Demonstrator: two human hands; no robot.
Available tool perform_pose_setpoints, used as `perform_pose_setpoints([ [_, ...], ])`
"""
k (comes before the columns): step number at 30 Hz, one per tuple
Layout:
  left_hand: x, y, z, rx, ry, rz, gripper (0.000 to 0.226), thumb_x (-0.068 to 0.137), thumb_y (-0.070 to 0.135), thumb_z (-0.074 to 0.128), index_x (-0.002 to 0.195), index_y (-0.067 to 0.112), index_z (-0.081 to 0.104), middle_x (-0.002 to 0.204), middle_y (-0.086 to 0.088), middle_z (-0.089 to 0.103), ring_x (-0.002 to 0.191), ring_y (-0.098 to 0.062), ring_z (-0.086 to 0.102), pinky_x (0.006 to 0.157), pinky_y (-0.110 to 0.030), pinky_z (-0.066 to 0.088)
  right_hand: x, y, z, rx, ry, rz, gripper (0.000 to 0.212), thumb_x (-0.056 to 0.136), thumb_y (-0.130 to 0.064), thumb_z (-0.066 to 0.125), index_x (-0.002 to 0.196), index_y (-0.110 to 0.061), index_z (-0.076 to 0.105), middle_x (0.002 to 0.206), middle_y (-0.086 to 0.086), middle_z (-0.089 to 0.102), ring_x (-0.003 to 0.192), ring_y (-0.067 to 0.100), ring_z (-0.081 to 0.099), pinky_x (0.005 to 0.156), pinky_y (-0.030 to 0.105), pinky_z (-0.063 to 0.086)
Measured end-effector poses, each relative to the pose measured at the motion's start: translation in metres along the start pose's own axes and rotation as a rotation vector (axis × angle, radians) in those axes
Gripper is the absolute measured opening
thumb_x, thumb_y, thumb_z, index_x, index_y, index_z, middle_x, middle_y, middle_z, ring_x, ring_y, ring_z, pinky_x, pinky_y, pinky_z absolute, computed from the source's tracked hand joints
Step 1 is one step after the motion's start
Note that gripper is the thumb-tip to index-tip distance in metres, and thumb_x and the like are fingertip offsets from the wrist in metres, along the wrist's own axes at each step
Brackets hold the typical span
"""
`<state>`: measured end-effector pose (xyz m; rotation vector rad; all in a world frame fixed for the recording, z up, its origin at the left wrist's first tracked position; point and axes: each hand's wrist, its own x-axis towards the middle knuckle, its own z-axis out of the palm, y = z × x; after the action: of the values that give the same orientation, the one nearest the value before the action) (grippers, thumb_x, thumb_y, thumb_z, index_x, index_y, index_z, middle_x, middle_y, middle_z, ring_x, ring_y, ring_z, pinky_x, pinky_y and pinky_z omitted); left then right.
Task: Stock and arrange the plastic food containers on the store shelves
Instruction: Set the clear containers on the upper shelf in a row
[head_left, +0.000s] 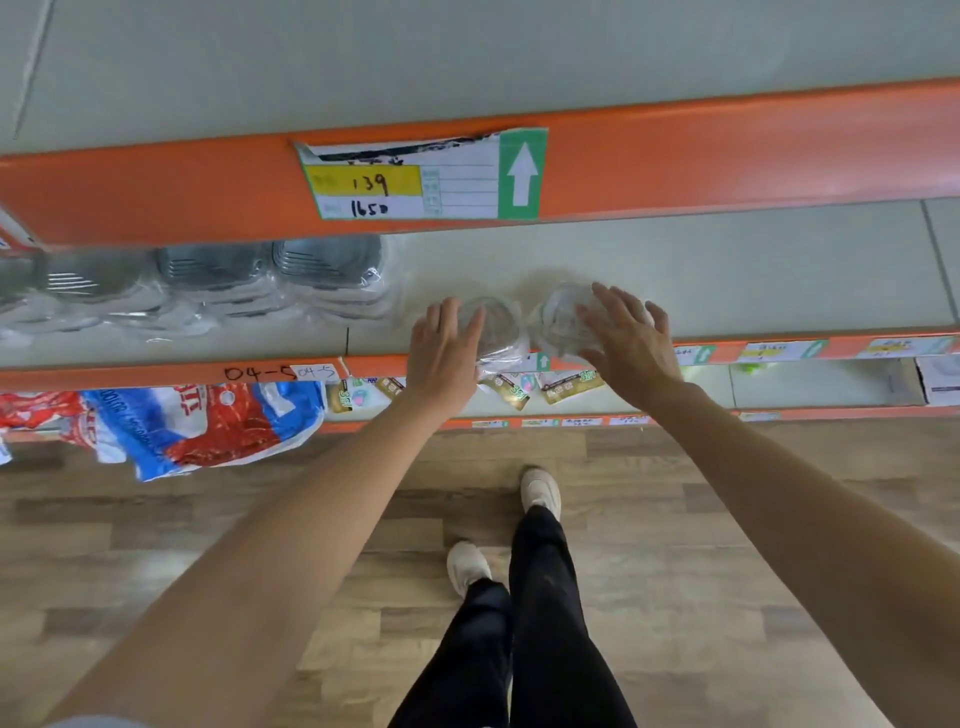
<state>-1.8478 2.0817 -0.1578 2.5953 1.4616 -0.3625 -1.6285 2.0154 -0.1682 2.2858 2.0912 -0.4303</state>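
Your left fingers (470, 325) are stretched out straight, pressed flat against the near side of the left pack of containers (496, 330), nothing curled around it. Your right fingers (605, 304) are spread wide and laid over the top of the right pack of containers (563, 317), palm down, with the thumb side toward the other pack; whether they curl round its far side, you can't tell. So your left hand (444, 348) pushes, your right hand (628, 340) covers. Both packs are clear, wrapped in thin plastic, sitting side by side and just about touching, right at the front edge of the pale shelf (753, 280). Further left on that same shelf lies a row of bagged grey trays (218, 280), well apart from your packs. Above the shelf runs an orange beam (727, 161) with a price label (421, 176) reading 139 and 1650 beside a white arrow on green. Below the shelf's front edge hang red-and-blue bags (208, 421) and small gold packets (511, 389). Under it all, wooden floor (208, 545) and your white shoes (540, 491).
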Motion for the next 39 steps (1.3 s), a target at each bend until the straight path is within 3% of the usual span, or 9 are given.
perform_pose_setpoints([
  [3,0.009,0.002,0.002,-0.015,0.016,-0.005,0.071,0.086,0.011,0.061,0.147,0.016,0.026,0.136,-0.011,0.036,0.123,-0.028,0.036,0.099,-0.035,0.033,0.007,-0.009,0.004,0.031,0.085,0.046,0.045,0.09,-0.021,0.057,0.134,-0.024,0.048,0.138,0.004,0.042,0.129,0.026,0.033,0.103,0.041,0.022],
  [5,0.013,0.001,0.005,-0.037,0.038,-0.013,0.069,0.086,0.006,0.06,0.146,0.014,0.027,0.135,-0.01,0.038,0.122,-0.028,0.037,0.098,-0.035,0.035,0.01,-0.014,0.01,0.039,0.107,0.062,0.047,0.091,-0.014,0.052,0.137,-0.022,0.044,0.138,0.005,0.042,0.13,0.025,0.033,0.106,0.039,0.021],
  [10,0.029,-0.005,0.016,-0.088,0.143,0.0,0.059,0.088,0.01,0.052,0.144,0.01,0.033,0.139,-0.009,0.039,0.128,-0.026,0.035,0.093,-0.034,0.039,0.021,-0.013,0.03,-0.015,0.054,0.067,0.056,0.1,-0.024,0.036,0.15,-0.013,0.014,0.159,0.005,0.007,0.146,0.022,0.002,0.116,0.036,0.003],
  [13,0.049,-0.01,0.024,-0.106,0.257,-0.001,0.051,0.09,0.01,0.048,0.14,0.008,0.039,0.14,-0.009,0.041,0.13,-0.026,0.036,0.091,-0.036,0.042,0.04,-0.009,0.041,-0.065,0.11,0.059,0.058,0.1,-0.025,0.034,0.151,-0.012,0.009,0.159,0.007,0.001,0.146,0.024,-0.003,0.116,0.037,-0.002],
  [17,0.089,-0.019,0.032,-0.02,0.316,-0.012,0.056,0.09,0.009,0.047,0.144,0.007,0.031,0.147,-0.012,0.031,0.136,-0.029,0.028,0.108,-0.036,0.026,0.08,-0.004,0.044,-0.067,0.188,0.081,0.058,0.099,-0.025,0.035,0.151,-0.013,0.01,0.159,0.006,0.004,0.146,0.022,0.0,0.116,0.036,-0.002],
  [24,0.146,-0.028,0.02,-0.114,0.38,-0.077,0.054,0.08,-0.004,0.054,0.133,0.004,0.043,0.143,-0.015,0.038,0.132,-0.029,0.033,0.108,-0.04,0.027,0.139,0.004,0.035,-0.034,0.28,0.07,0.052,0.099,-0.017,0.036,0.149,-0.016,0.02,0.158,0.0,0.013,0.146,0.018,0.007,0.116,0.034,0.002],
  [32,0.145,-0.024,0.032,-0.091,0.369,-0.092,0.058,0.085,-0.011,0.044,0.139,0.004,0.029,0.156,-0.018,0.013,0.145,-0.032,0.009,0.117,-0.045,0.008,0.141,0.004,0.031,-0.063,0.31,0.038,0.05,0.095,-0.01,0.041,0.143,-0.016,0.03,0.153,0.005,0.023,0.141,0.022,0.017,0.114,0.037,0.01],
  [35,0.141,-0.025,0.035,-0.121,0.38,-0.102,0.066,0.083,-0.008,0.048,0.143,0.009,0.026,0.156,-0.016,0.013,0.145,-0.029,0.01,0.118,-0.038,0.011,0.133,0.005,0.029,-0.078,0.32,0.024,0.05,0.092,-0.009,0.046,0.14,-0.018,0.034,0.147,0.006,0.028,0.135,0.024,0.024,0.11,0.037,0.015],
  [39,0.125,-0.025,0.031,-0.146,0.368,-0.098,0.076,0.081,-0.001,0.055,0.147,0.012,0.021,0.146,-0.013,0.023,0.137,-0.028,0.021,0.111,-0.033,0.023,0.128,0.013,0.015,-0.087,0.136,-0.028,0.055,0.097,-0.019,0.042,0.148,-0.018,0.02,0.155,0.004,0.015,0.142,0.023,0.014,0.112,0.036,0.015],
])
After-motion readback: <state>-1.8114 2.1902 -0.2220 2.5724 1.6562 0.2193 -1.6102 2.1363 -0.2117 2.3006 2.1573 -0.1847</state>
